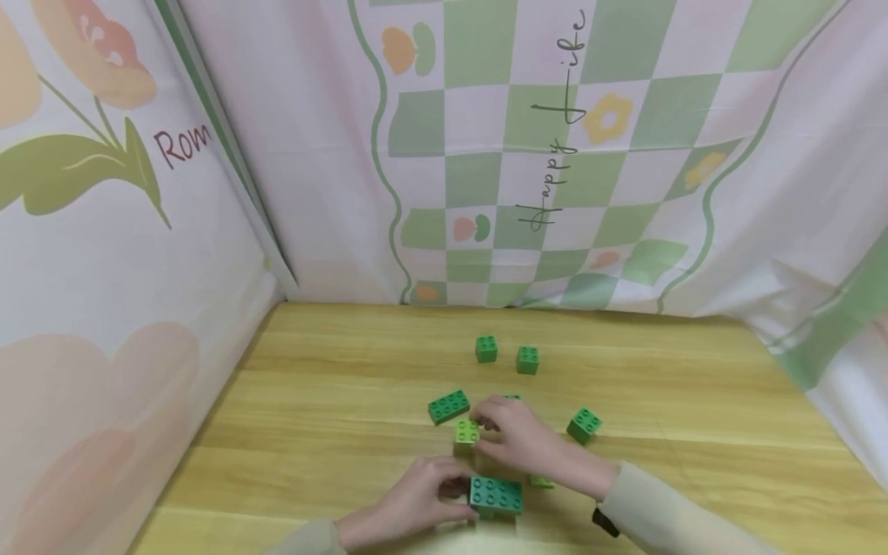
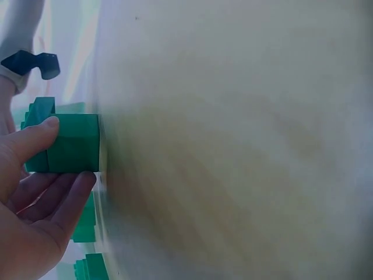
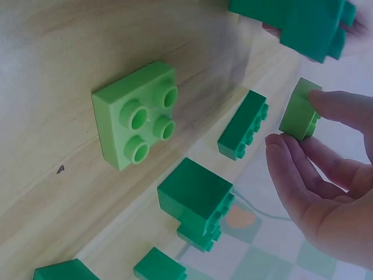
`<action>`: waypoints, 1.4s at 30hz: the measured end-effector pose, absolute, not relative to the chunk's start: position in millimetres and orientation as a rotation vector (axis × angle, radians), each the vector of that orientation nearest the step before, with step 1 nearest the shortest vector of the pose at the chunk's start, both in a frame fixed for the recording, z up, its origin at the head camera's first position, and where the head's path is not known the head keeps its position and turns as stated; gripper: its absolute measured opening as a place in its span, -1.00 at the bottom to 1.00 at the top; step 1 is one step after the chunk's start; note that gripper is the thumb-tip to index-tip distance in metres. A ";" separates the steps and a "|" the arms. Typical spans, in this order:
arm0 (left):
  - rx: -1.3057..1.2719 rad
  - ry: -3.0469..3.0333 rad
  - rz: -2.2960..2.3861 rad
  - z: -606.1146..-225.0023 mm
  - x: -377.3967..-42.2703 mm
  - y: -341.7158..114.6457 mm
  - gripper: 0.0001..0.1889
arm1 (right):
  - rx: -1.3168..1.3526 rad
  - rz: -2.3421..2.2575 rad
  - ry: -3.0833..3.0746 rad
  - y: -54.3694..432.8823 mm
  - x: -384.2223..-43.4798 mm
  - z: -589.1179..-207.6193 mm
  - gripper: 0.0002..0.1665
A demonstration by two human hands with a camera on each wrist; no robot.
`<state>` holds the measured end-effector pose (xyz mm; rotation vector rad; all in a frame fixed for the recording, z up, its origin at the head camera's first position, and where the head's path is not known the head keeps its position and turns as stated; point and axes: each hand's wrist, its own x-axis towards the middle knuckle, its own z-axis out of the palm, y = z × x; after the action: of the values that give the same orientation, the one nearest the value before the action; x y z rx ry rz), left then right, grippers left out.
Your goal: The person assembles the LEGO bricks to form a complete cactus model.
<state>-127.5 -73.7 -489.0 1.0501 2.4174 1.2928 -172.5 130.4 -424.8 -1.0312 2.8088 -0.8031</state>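
My left hand [image 1: 426, 493] pinches a dark green toy building-brick assembly [image 1: 496, 493] between thumb and fingers. Its top shows two rows of studs in the head view; from the left wrist, its stepped side [image 2: 76, 143] is visible. Just beyond it, my right hand [image 1: 520, 435] holds a light green brick [image 1: 466, 433] with four studs, thumb on one side and fingertips on the other, as the right wrist view also shows. A flat light green brick [image 3: 137, 116] lies on the table, mostly covered by my right forearm in the head view.
On the wooden table [image 1: 333, 362] lie a long dark green brick [image 1: 449, 406] and small dark green bricks, two at the back [image 1: 486, 349] and one to the right [image 1: 584, 425]. Another [image 1: 512, 398] is partly hidden behind my right hand. Patterned cloth [image 1: 527, 154] hangs behind.
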 end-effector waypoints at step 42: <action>0.929 2.410 1.325 -488.6 -132.0 -71.6 -0.67 | -1.219 -0.848 2.833 156.1 -119.5 -418.7 -0.66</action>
<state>-132.0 -71.6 -488.6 0.9292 2.4098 1.3249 -119.5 156.1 -418.7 -1.2195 2.8331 -0.8485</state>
